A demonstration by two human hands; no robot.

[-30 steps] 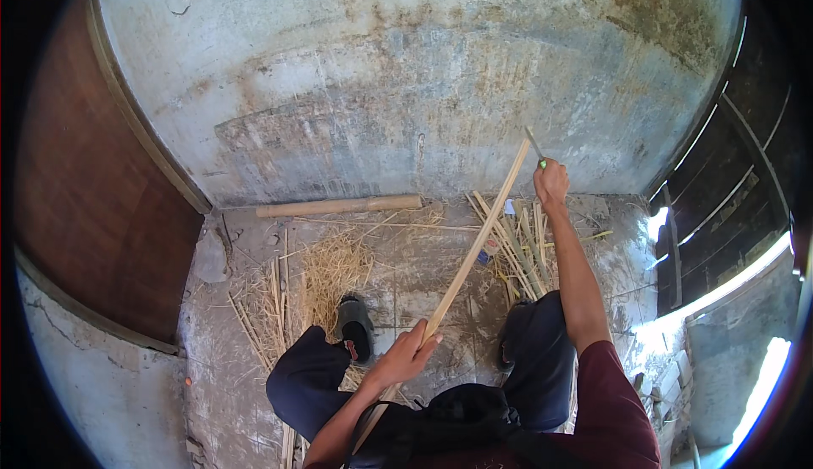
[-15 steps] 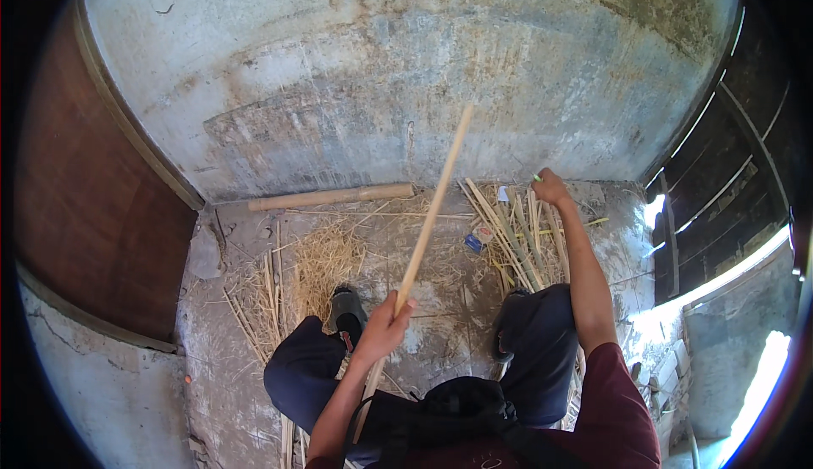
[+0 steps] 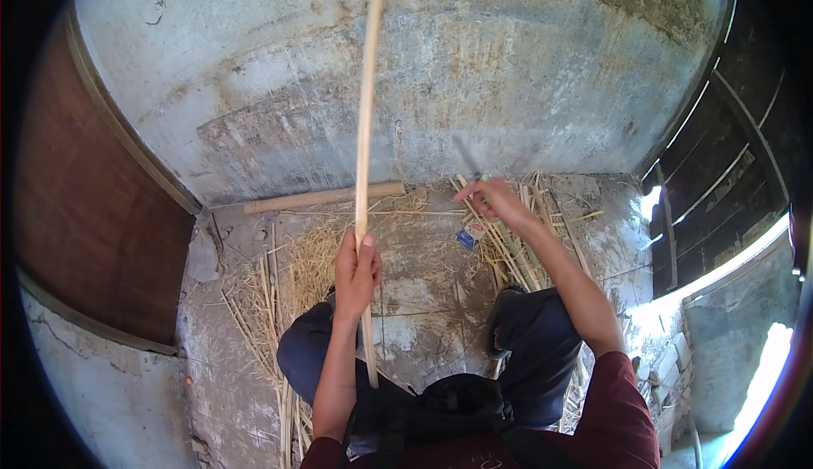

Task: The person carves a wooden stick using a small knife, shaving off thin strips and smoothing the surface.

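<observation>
My left hand (image 3: 356, 274) is closed around a long pale bamboo strip (image 3: 366, 130). The strip stands nearly upright before me, its top blurred against the wall and its lower end near my lap. To the right, my right hand (image 3: 500, 202) grips a knife (image 3: 467, 157) with a dark blade, smeared by motion, and a bit of green at the handle. The blade points up and left, apart from the strip. Most of the handle is hidden by the fingers.
A thick bamboo pole (image 3: 326, 198) lies along the wall's foot. Pale shavings (image 3: 318, 270) heap at the left, beside thin strips (image 3: 264, 287). More bamboo strips (image 3: 521, 257) lie by my right knee, near a small blue packet (image 3: 465, 239). Rubble (image 3: 669, 367) sits at the right.
The bamboo strip has swung left and more upright, and my left hand has risen with it. My right hand has moved left with the knife, whose blade now shows.
</observation>
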